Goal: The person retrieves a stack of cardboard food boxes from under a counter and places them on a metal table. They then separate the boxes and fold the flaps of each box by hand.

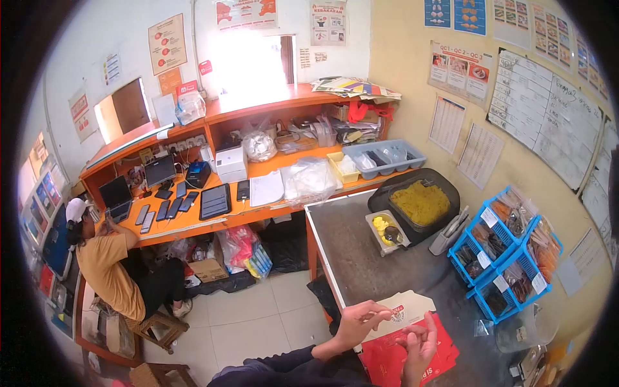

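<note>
1. Left forearm (290, 365): dark sleeve, enters from below, slanting up to the right; wrist bare.
2. Left hand (361, 324): back uppermost, fingers bent, thumb near fingertips. Firmness of grip unclear.
3. Right hand (419, 347): just beside left, nearer the body, raised from lower edge; fingers bent upward, slightly parted.
4. Right forearm out of frame.

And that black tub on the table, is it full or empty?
Not empty: yellow food spreads across the black tub. How deep it goes, I cannot tell.

Two foreground hands (358, 320), one seated person (109, 271), two stools (155, 332), one spoon (392, 234), one black tray (454, 201)
</note>
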{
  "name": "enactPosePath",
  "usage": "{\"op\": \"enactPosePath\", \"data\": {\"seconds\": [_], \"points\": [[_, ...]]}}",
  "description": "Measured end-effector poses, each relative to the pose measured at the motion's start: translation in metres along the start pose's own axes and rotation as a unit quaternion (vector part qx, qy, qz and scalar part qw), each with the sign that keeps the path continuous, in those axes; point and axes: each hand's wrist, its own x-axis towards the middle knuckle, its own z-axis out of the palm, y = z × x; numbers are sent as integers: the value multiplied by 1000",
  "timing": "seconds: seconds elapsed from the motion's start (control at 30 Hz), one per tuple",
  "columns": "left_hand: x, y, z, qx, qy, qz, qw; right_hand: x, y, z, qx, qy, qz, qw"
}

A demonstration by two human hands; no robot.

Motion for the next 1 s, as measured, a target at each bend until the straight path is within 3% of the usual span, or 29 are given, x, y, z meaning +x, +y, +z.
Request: {"op": "enactPosePath", "data": {"seconds": [0.13, 0.23, 0.43, 0.53, 0.7, 0.73, 0.8, 0.9, 1.0], "points": [[-10, -17, 5, -72, -67, -73, 993, -4, 1, -12, -20, 8, -24, 999], [-15, -22, 13, 0, -154, -134, 979, -13, 3, -20, -74, 25, -29, 997], [-19, -11, 47, -50, -169, -64, 982, -29, 1, -32, -190, 69, -69, 977], [-24, -13, 55, -120, -189, -179, 958, -35, -5, -33, -224, 104, -98, 964], [-29, -21, 47, 61, -223, -194, 953, -45, -4, -44, -224, 120, -84, 964], [-28, -17, 45, 107, -221, -203, 948, -47, -8, -48, -274, 109, -81, 952], [-27, -24, 43, 82, -121, -189, 971, -53, -14, -58, -369, 84, -73, 923], [-12, -38, 10, 59, -18, -99, 993, -47, 37, -81, -313, 154, -118, 930], [26, -21, -40, 89, 65, -75, 991, -43, 81, -102, -349, 238, -29, 906]]}}
